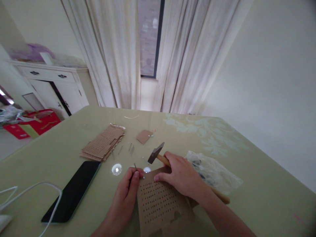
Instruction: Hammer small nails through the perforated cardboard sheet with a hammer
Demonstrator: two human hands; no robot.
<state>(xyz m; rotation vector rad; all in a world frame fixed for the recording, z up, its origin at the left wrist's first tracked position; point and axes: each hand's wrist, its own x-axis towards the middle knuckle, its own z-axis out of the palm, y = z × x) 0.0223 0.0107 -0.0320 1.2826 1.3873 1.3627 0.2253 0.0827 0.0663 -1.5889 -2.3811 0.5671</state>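
Note:
A brown cardboard sheet (158,200) with rows of small punched holes lies tilted toward me. At its upper left corner my left hand (127,189) pinches a thin dark nail (135,167) between thumb and fingers. A small pale, shiny bit (143,177) sits at that corner. My right hand (182,174) is closed around the wooden handle of a hammer (156,153), its thumb pressed on the cardboard's upper edge. The hammer's head points up and left; the forearm and hand hide part of its handle. Several loose nails (132,149) lie beyond my hands.
Stacked perforated cardboard (103,143) lies at the left, near a black phone (72,191) and white cable (37,183). A small cardboard piece (144,136) rests farther back. Right of my hand is a clear plastic bag (219,172) on the glossy table (256,184).

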